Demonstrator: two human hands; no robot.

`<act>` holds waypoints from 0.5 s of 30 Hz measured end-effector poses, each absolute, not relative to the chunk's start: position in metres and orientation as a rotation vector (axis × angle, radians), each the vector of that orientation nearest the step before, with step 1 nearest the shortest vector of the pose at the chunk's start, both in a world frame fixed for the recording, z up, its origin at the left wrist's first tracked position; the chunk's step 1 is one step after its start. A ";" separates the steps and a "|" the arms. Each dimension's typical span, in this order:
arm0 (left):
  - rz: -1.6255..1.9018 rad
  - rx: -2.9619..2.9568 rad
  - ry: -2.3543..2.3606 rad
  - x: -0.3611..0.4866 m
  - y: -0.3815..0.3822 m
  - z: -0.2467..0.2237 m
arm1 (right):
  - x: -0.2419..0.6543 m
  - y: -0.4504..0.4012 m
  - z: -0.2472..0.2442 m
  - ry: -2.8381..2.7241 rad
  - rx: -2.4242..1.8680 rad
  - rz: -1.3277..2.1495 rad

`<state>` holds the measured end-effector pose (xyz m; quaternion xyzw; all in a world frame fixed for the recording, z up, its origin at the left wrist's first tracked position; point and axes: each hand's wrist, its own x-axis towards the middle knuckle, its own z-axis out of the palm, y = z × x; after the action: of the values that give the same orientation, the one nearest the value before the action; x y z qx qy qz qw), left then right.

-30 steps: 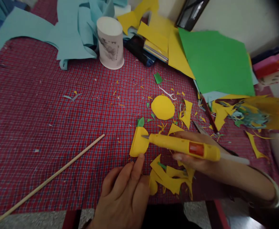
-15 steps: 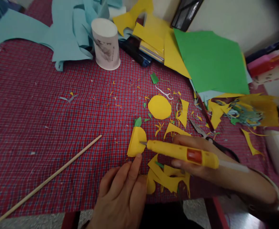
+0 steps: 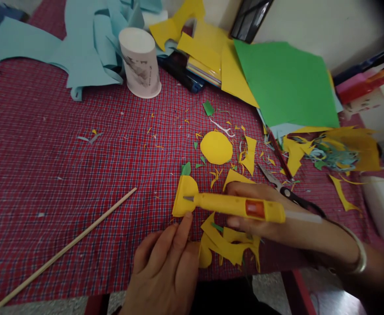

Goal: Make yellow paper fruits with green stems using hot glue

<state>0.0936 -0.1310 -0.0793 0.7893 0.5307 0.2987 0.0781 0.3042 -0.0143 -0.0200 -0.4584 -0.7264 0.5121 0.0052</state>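
Observation:
My right hand (image 3: 260, 210) is wrapped round a yellow glue gun (image 3: 234, 206) with a red patch and a clear stick at its rear. Its grey nozzle lies over a folded yellow paper piece (image 3: 186, 197), which has a green paper leaf (image 3: 186, 169) at its top. My left hand (image 3: 169, 262) lies palm down below that piece, its index fingertip against the lower edge and the other fingers close together. A yellow paper round (image 3: 216, 148) lies flat on the cloth, above and right of the folded piece.
A thin wooden stick (image 3: 67, 249) lies at the left. Scissors (image 3: 290, 194) and yellow scraps (image 3: 231, 247) surround my right hand. Farther back are a paper cup (image 3: 141, 65), light blue sheets (image 3: 83, 52) and a green sheet (image 3: 287, 83).
The glue gun has moved left, so its nozzle reaches farther over the folded yellow piece. My left hand keeps its fingertip at the piece's edge. The whole view has shifted slightly.

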 end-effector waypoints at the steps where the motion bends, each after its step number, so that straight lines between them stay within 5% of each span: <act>1: 0.900 2.364 1.589 0.094 -0.131 -0.079 | 0.305 -0.015 -0.020 -2.288 -1.410 1.652; 8: 0.892 2.349 1.596 0.094 -0.134 -0.080 | 0.308 -0.012 -0.029 -2.182 -1.557 1.431; 15: 0.891 2.363 1.586 0.095 -0.134 -0.080 | 0.310 -0.012 -0.018 -2.307 -1.430 1.639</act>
<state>0.0946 -0.1338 -0.0804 0.7899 0.5301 0.2978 0.0795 0.3097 -0.0123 -0.0177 -0.4510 -0.7275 0.5168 -0.0146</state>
